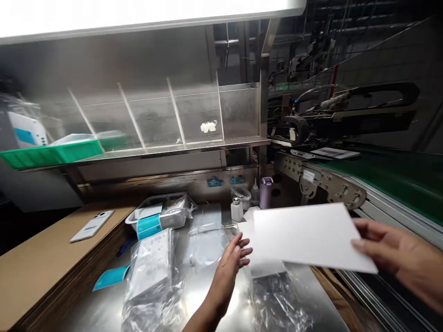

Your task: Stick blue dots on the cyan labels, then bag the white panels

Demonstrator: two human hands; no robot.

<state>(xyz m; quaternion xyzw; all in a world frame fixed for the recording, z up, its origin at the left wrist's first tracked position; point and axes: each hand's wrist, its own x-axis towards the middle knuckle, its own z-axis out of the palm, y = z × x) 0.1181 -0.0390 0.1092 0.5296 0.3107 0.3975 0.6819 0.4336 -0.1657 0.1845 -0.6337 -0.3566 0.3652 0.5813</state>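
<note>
My right hand [387, 249] grips the right edge of a white rectangular sheet [304, 237], holding it tilted above the steel table [214, 221]. My left hand [231, 263] is open with its fingers spread, palm down, just beside the sheet's lower left edge. It seems to hold nothing. Beneath it lie a clear plastic bag [207, 244] and a crumpled bag [277, 299]. To its left, a plastic-wrapped white printed packet [150, 272] rests on the table.
A grey tray of wrapped items [159, 216] stands behind the packet. A white phone [92, 226] lies on stacked cardboard [51, 249] at left. Small bottles [236, 209] stand at the back. A green conveyor belt [391, 180] runs along the right. A divided shelf [173, 145] is overhead.
</note>
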